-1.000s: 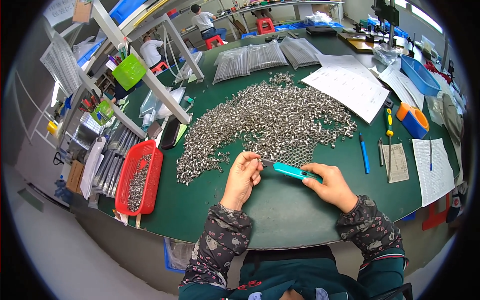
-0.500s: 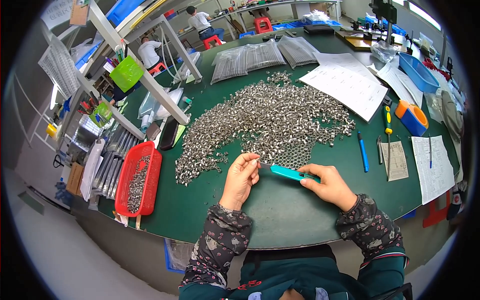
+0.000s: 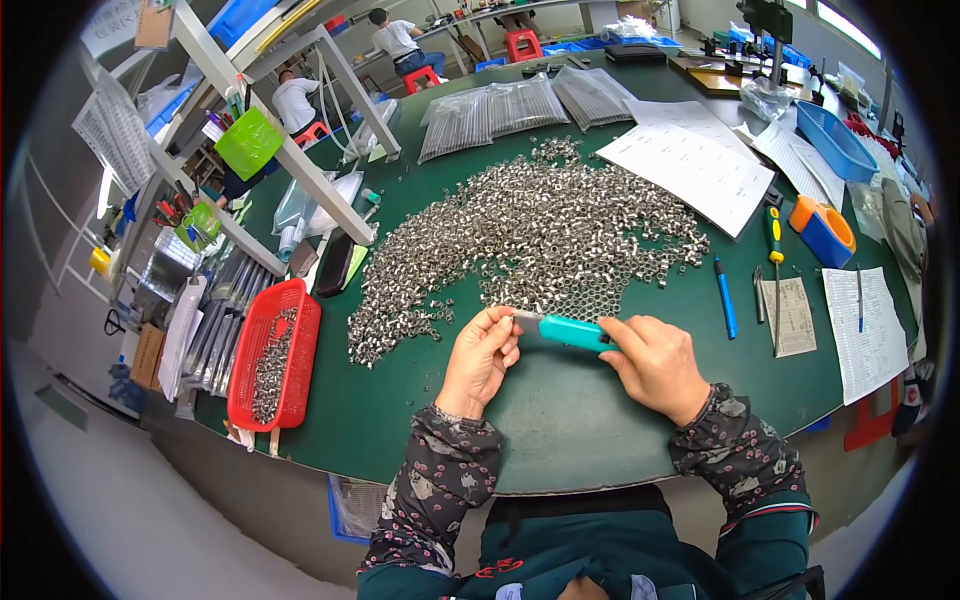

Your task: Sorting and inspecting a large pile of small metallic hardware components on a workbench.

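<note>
My right hand (image 3: 655,365) is closed around the handle of a teal utility knife (image 3: 570,332). Its grey blade (image 3: 526,322) is out and points left, its tip at the fingertips of my left hand (image 3: 482,362). Thumb and forefinger of that hand pinch a tiny shiny piece that looks like a small metal ring, mostly hidden by the fingers. Just beyond both hands spreads a wide heap of small metal rings (image 3: 540,225) on the green tabletop (image 3: 570,430); some lie flat in a single layer at its near edge.
A red basket (image 3: 308,345) with metal pieces stands at the left. To the right lie a blue pen (image 3: 725,300), a yellow-handled screwdriver (image 3: 774,235), an orange-and-blue tape dispenser (image 3: 825,232) and paper sheets (image 3: 690,165). Bagged rods (image 3: 525,108) lie behind the heap. People sit farther back.
The knife handle has turned more level and its blade shows more of its flat side. My right hand has shifted its grip, fingers now over the handle's end. My left hand has barely moved.
</note>
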The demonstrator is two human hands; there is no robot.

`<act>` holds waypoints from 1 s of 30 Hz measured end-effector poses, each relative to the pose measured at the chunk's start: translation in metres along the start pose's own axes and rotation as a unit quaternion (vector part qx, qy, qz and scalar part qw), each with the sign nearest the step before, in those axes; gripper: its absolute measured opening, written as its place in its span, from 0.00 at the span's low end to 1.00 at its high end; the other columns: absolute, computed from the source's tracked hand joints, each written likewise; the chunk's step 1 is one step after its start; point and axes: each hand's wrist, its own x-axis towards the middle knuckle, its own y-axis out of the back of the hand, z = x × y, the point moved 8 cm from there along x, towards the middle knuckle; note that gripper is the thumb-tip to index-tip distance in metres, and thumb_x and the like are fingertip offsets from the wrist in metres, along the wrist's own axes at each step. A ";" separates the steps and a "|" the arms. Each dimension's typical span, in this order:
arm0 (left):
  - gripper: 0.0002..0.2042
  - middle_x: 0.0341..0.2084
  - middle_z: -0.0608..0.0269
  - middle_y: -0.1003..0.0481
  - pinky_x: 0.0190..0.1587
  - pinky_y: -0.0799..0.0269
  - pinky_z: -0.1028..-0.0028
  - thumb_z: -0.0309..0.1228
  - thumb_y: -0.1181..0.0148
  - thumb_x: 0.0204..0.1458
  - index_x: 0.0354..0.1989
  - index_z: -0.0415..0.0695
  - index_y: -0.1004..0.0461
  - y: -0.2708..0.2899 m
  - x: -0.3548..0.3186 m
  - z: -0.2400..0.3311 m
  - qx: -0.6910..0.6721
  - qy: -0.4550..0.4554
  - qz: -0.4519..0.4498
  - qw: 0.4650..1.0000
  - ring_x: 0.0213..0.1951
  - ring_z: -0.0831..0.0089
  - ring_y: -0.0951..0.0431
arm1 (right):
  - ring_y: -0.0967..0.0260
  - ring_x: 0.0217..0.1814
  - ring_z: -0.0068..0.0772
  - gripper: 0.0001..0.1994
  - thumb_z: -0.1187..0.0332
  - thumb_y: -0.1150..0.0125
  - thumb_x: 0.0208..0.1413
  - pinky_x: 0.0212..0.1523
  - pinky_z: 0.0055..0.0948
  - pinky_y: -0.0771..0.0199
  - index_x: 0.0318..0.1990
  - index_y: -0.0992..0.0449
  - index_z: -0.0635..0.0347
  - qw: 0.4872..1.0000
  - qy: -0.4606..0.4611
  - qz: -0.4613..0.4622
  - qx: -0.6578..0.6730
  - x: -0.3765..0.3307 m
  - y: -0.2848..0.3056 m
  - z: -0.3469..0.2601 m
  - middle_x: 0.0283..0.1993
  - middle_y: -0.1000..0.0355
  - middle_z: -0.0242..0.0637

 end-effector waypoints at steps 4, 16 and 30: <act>0.05 0.26 0.64 0.30 0.21 0.41 0.83 0.25 0.50 0.55 0.38 0.41 0.31 0.004 0.003 -0.004 -0.022 0.009 -0.015 1.000 0.20 0.83 0.38 | 0.34 0.25 0.40 0.15 0.69 0.38 0.43 0.25 0.34 0.35 0.41 0.29 0.57 0.996 -0.070 0.025 0.054 0.000 0.005 0.016 0.24 0.35 0.37; 0.06 0.29 0.64 0.29 0.22 0.40 0.84 0.23 0.50 0.53 0.39 0.41 0.32 0.002 0.001 0.003 0.032 -0.008 0.025 0.999 0.21 0.85 0.39 | 0.33 0.27 0.44 0.13 0.67 0.40 0.46 0.28 0.36 0.34 0.41 0.28 0.57 0.983 -0.129 -0.039 0.127 -0.004 -0.010 0.025 0.27 0.31 0.40; 0.07 0.28 0.68 0.30 0.21 0.40 0.86 0.23 0.49 0.53 0.39 0.39 0.30 0.000 0.001 0.011 0.155 -0.071 0.027 0.985 0.21 0.87 0.37 | 0.30 0.33 0.45 0.13 0.65 0.42 0.47 0.34 0.36 0.31 0.40 0.26 0.58 0.949 -0.189 -0.141 0.208 -0.010 -0.028 0.033 0.34 0.28 0.44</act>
